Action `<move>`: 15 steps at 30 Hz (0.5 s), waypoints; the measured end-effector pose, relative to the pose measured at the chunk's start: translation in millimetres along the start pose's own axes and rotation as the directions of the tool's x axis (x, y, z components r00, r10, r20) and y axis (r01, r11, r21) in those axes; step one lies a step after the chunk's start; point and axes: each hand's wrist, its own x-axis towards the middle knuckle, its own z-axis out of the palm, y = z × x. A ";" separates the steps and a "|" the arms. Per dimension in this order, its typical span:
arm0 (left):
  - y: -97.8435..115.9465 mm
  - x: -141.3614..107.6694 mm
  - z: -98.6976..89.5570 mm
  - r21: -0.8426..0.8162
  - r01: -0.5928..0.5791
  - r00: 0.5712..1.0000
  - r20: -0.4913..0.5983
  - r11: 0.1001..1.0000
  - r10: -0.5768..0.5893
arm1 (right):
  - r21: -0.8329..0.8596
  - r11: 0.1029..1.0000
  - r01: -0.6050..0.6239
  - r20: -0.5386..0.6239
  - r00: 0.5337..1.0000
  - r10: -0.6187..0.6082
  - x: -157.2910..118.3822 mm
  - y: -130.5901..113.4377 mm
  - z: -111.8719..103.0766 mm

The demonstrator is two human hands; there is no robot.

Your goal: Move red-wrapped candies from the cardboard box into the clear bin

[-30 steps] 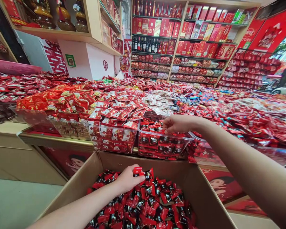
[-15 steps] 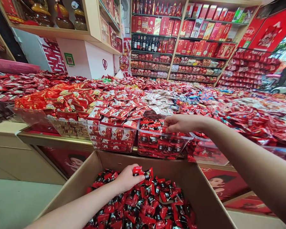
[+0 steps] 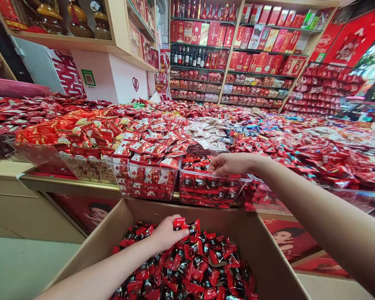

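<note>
Low in the view, my left hand is inside a cardboard box, closed around wrapped candies in red and black wrappers. Many more of the same candies fill the box beneath it. Above and to the right, my right hand is over a clear plastic bin holding the same red and black candies. Its fingers are bent together and point down into the bin at its top layer. Whatever the right fingertips pinch is hidden.
To the left of that bin stands a clear bin heaped with red and white packets. A bin of gold and red packets sits further left. Red packets spread to the right. Shelves with bottles and boxes line the back.
My right hand has shifted slightly left over the candy bin, its fingers lower among the candies. The left hand keeps its grip, nearly still. The whole view has drifted a little.
</note>
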 end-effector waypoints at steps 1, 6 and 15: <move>-0.2 -0.1 0.0 0.003 0.001 1.000 0.001 1.000 -0.001 | -0.027 1.000 -0.016 -0.007 1.000 0.016 0.7 -0.6 0.8; -2.3 0.5 -0.7 0.016 -0.008 1.000 -0.002 1.000 0.008 | -0.214 0.972 -0.096 -0.087 0.993 0.079 -1.5 -10.4 -2.2; -2.5 -0.1 -0.4 0.018 0.001 1.000 -0.006 1.000 0.000 | -0.365 0.886 -0.286 -0.211 0.952 0.221 -7.0 -2.8 -14.3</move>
